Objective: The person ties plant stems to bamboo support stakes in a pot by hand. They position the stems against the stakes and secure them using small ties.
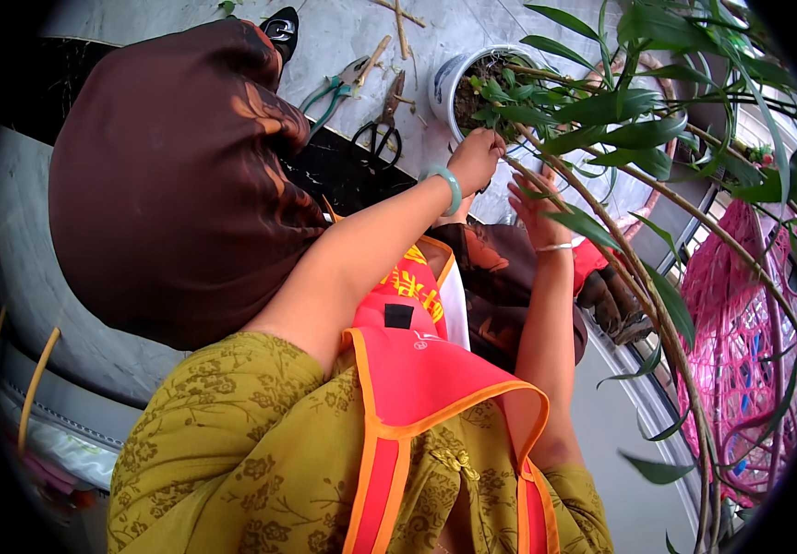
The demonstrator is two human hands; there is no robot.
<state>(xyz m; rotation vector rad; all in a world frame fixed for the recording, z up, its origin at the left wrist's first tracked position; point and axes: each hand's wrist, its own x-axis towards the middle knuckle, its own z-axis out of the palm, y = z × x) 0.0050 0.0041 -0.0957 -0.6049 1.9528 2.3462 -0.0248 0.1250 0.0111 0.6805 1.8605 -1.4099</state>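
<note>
A leafy potted plant with long bare canes point(602, 208) leans right out of a white pot point(442, 90) holding dark soil. My left hand point(478, 158), with a pale green bangle at the wrist, is at the near rim of the pot, its fingers closed around the lower part of a cane; the fingertips are partly hidden. Below and right of it, my right hand point(537, 211), wearing a silver bangle, has its fingers apart beside the canes. Left of the pot, green-handled pruning shears point(343, 83) and rusty black-handled scissors point(386, 121) lie on the floor.
Cut stem pieces point(400, 31) and leaf scraps litter the grey marble floor point(332, 34). At the right are a pink net point(723, 277) and a pair of dirty brown gloves point(609, 301). Long canes and leaves arch past my right arm. A black shoe point(282, 29) is at the top.
</note>
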